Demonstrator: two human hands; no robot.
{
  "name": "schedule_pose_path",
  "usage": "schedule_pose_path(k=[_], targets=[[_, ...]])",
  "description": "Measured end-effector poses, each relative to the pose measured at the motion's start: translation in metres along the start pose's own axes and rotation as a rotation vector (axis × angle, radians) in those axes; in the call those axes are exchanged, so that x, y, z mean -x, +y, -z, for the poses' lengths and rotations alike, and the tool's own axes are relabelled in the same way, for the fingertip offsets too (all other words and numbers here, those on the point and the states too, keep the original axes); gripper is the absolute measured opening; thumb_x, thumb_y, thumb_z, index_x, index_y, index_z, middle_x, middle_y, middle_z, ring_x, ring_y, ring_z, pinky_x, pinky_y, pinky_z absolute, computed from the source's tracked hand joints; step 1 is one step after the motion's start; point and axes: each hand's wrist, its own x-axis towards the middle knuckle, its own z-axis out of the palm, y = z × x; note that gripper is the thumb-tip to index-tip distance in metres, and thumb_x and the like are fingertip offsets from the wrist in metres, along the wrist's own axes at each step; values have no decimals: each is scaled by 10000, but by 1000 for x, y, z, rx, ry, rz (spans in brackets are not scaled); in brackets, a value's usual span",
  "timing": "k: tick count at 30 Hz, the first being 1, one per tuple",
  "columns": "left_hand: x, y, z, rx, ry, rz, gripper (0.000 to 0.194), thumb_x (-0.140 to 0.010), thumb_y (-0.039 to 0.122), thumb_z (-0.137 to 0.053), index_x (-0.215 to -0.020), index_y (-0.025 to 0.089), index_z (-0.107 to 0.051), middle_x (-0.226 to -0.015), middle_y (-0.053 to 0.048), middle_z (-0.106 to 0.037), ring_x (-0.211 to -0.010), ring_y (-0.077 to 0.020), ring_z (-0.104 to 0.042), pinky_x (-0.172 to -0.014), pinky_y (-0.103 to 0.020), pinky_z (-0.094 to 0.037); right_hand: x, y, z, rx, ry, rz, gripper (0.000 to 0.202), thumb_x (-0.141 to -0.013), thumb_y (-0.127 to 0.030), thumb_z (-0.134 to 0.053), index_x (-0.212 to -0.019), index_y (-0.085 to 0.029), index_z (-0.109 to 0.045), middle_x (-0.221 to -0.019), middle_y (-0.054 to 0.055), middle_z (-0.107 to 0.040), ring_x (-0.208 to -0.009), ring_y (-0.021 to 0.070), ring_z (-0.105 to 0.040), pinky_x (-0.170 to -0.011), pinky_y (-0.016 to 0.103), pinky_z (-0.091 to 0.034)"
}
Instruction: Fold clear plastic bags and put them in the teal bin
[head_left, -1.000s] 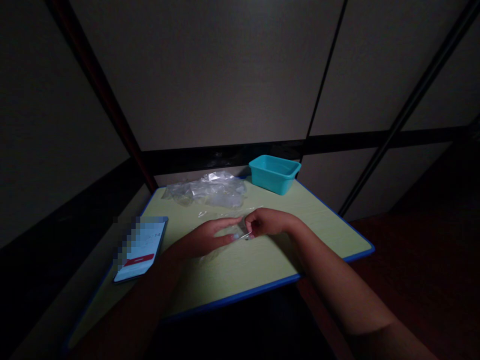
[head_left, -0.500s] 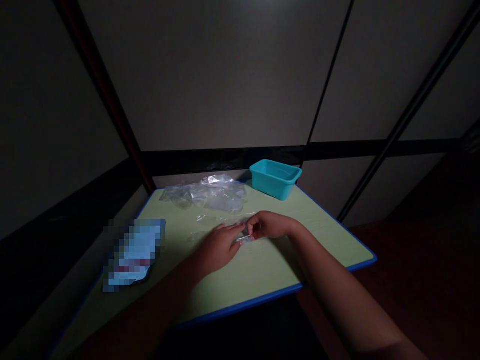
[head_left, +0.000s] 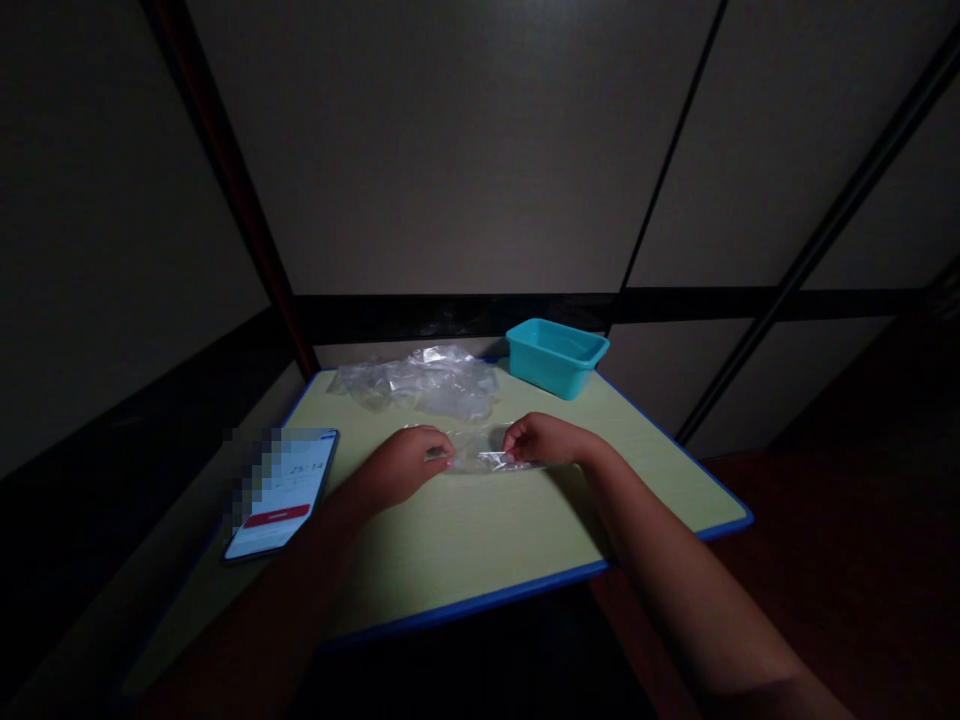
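Taking the clear plastic bag (head_left: 474, 450) as the clock centre, you are having it lie flat on the yellow-green, blue-edged table (head_left: 480, 540), stretched between both hands. At three o'clock, your right hand (head_left: 546, 440) is pinching the bag's right portion, thumb and fingertips closed together beside a bright fold. At nine o'clock, your left hand (head_left: 409, 462) is touching the bag's left end; its thumb and fingers are curving round a narrow gap, and whether the tips are gripping the plastic cannot be told. At eleven o'clock, a crumpled heap of clear plastic (head_left: 420, 380) is lying near the far edge. A teal plastic bin (head_left: 546, 368) is standing upright at one o'clock. A smartphone (head_left: 289, 490), its screen glowing, is lying toward eight o'clock, beyond your left forearm.
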Motion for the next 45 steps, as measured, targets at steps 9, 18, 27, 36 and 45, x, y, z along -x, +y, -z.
schedule_pose_path(k=[9,18,27,36,45], targets=[[-2,-7,3,73,-67,84,208,-718,316,-509,-696,152,-635,-694,-20,-616,-688,-160,-557,-630,-246,-394,-2,4,0,-18,24,-7,128,-682,-221,-554,-713,-124,-631,-598,-15,-576,-551,91,-475,-548,215,-361],[2,-6,8,176,-266,81,170,-684,303,-540,-695,164,-637,-629,27,-561,-635,-129,-514,-565,-206,-349,2,-4,-1,-117,-102,106,353,-633,-364,-707,-873,-111,-655,-656,-21,-571,-614,89,-492,-607,214,-394],[5,-6,8,192,-309,78,130,-662,269,-539,-669,168,-620,-589,38,-505,-608,-120,-481,-545,-203,-330,11,-8,0,80,-270,87,512,-608,-288,-753,-1081,-150,-613,-638,-61,-503,-606,73,-467,-584,182,-358],[0,-10,12,191,-73,83,171,-706,317,-540,-683,164,-610,-661,9,-592,-657,-142,-533,-590,-228,-378,14,-7,3,141,-200,110,528,-577,-301,-772,-1048,-148,-590,-763,-29,-530,-689,95,-472,-632,205,-381],[-2,-15,12,193,18,83,150,-723,292,-527,-720,173,-617,-749,-8,-642,-738,-158,-573,-665,-249,-423,14,0,14,-19,-88,98,255,-681,-308,-651,-864,-131,-626,-773,0,-606,-726,123,-521,-716,261,-413]])
